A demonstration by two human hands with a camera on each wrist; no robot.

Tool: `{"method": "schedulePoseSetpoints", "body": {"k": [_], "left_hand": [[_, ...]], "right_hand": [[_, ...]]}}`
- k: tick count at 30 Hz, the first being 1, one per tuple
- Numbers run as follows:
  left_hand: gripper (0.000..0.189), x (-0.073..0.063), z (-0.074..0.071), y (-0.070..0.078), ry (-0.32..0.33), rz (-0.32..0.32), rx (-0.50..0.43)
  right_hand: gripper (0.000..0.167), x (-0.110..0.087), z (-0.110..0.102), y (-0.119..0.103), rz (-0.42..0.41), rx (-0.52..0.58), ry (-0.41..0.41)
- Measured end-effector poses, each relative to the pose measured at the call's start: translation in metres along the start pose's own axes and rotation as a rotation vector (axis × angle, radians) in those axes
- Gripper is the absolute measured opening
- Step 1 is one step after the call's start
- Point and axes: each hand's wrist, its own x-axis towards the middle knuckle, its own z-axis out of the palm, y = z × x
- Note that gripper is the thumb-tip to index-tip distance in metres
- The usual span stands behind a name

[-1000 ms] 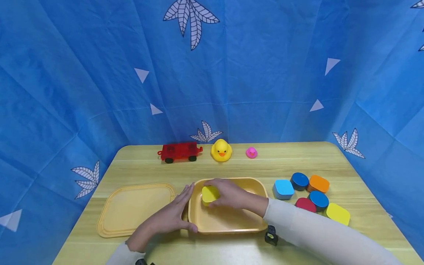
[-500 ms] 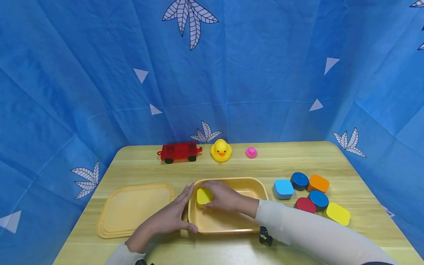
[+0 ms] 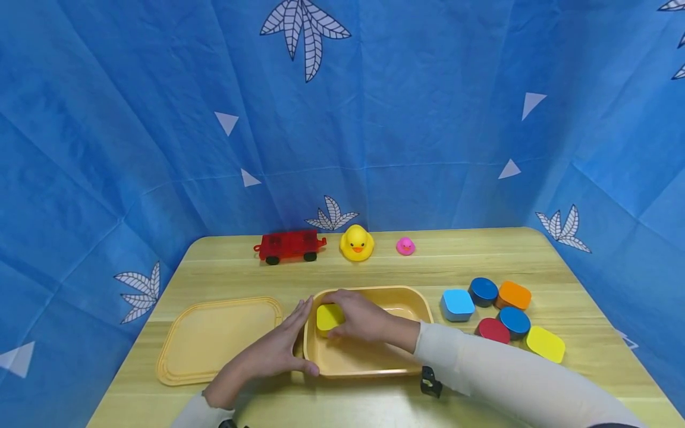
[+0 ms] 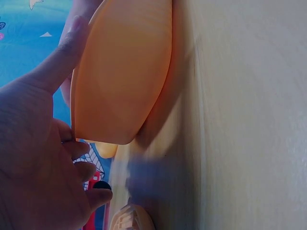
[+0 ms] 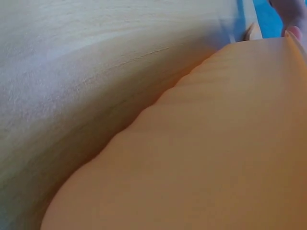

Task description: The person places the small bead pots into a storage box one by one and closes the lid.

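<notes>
A yellow rounded block (image 3: 329, 319) stands in the left end of an orange-tan plastic box (image 3: 374, 373). My right hand (image 3: 360, 317) reaches into the box and holds that block between thumb and fingers. Outside the box, my left hand (image 3: 275, 349) lies along its left end, fingers stretched toward the far corner and thumb at the near corner. In the left wrist view, the left hand (image 4: 48, 148) touches the box's rim. The right wrist view shows the box's outer wall (image 5: 206, 143) but not the right hand's grip.
A matching flat lid (image 3: 219, 339) lies left of the box. To the right are light blue (image 3: 457, 305), dark blue, orange (image 3: 514, 295), red (image 3: 493, 331) and yellow blocks (image 3: 545, 345). Behind stand a red toy wagon (image 3: 289, 245), a yellow duck (image 3: 357, 243) and a small pink duck (image 3: 405, 246).
My right hand has moved the yellow block slightly left and nearer within the box, toward its left wall. The left hand has stayed at the box's left end.
</notes>
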Motion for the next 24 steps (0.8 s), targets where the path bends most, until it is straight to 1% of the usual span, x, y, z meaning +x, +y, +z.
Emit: {"method": "schedulePoseSetpoints", "body": {"k": [4, 9, 17, 24], "left_hand": [[0.131, 0.000, 0.000, 0.000, 0.000, -0.005, 0.003], [0.131, 0.000, 0.000, 0.001, -0.002, -0.005, 0.006], [0.131, -0.001, -0.001, 0.002, 0.002, -0.002, 0.002], [0.131, -0.001, 0.000, 0.002, 0.003, 0.005, -0.012]], "right_hand": [[0.066, -0.002, -0.004, 0.000, 0.004, 0.003, -0.002], [0.067, -0.009, -0.011, 0.000, 0.028, 0.026, -0.009], [0.069, -0.027, -0.025, 0.004, 0.049, 0.083, 0.036], [0.067, -0.044, -0.035, 0.014, 0.065, 0.087, 0.069]]}}
